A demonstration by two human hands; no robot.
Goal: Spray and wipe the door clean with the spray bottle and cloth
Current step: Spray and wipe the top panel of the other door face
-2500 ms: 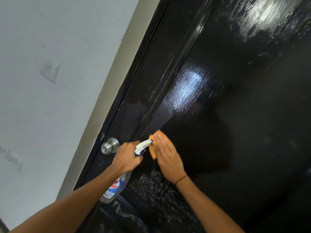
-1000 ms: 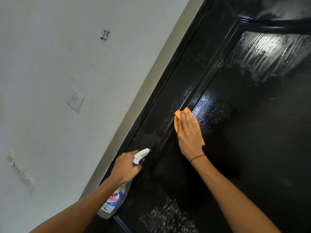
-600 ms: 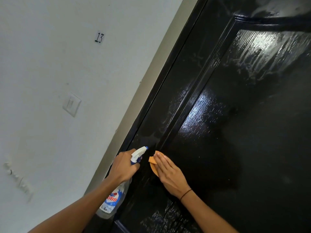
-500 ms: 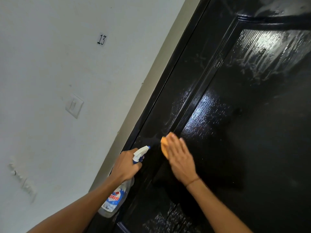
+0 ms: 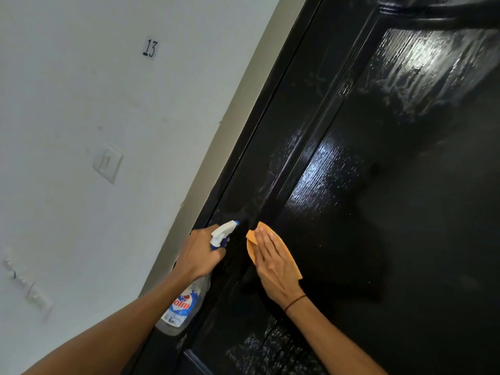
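A glossy black panelled door (image 5: 378,212) fills the right side, with wet streaks and foam near the top right and at the bottom. My right hand (image 5: 273,263) presses an orange cloth (image 5: 290,262) flat against the door with straight fingers, just right of the panel moulding. My left hand (image 5: 198,255) grips the neck of a clear spray bottle (image 5: 184,307) with a white and blue trigger head (image 5: 223,234); its nozzle points at the door beside the cloth. The bottle's body hangs below my fist.
A pale wall (image 5: 81,104) lies to the left of the grey door frame (image 5: 216,158). It carries a light switch (image 5: 108,162) and a small label reading 13 (image 5: 150,48). A chipped patch (image 5: 27,288) marks the wall lower left.
My right hand has wiped the cloth up and down the panel edge; it is now slightly lower and flatter than half a second ago. The left hand and bottle have barely moved.
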